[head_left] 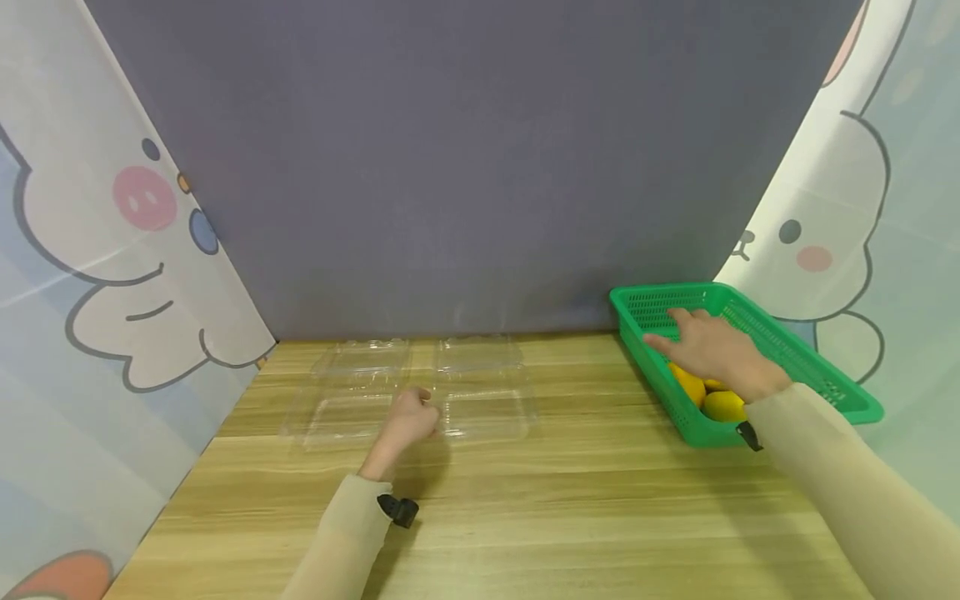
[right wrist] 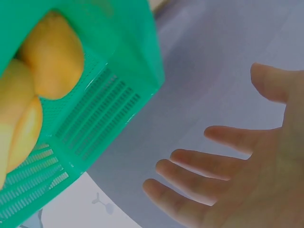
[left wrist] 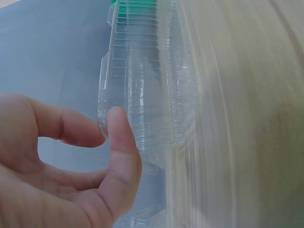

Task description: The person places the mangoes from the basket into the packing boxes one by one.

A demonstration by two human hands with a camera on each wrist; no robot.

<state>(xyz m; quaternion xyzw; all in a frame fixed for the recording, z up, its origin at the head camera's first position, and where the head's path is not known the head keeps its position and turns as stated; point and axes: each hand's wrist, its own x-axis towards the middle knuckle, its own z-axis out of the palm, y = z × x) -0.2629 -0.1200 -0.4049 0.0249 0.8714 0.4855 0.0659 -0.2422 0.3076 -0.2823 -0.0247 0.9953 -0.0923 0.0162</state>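
Two clear plastic clamshell boxes lie side by side on the wooden table with their lids folded back. My left hand [head_left: 411,414] is between them, at the left edge of the right-hand clamshell box [head_left: 486,415]. In the left wrist view, thumb and forefinger pinch the rim of this clear box [left wrist: 147,95]. My right hand [head_left: 705,346] is held above a green plastic basket [head_left: 652,367], fingers spread and holding nothing. Several yellow mangoes [right wrist: 53,57] lie in the basket's near part, partly hidden by that hand in the head view.
The other clamshell box [head_left: 348,417] is left of my left hand. A grey panel [head_left: 465,167] closes off the table's far edge. Cartoon-printed sheets [head_left: 825,242] stand at both sides, the right one close behind the basket. Wooden tabletop [head_left: 540,517] spreads before me.
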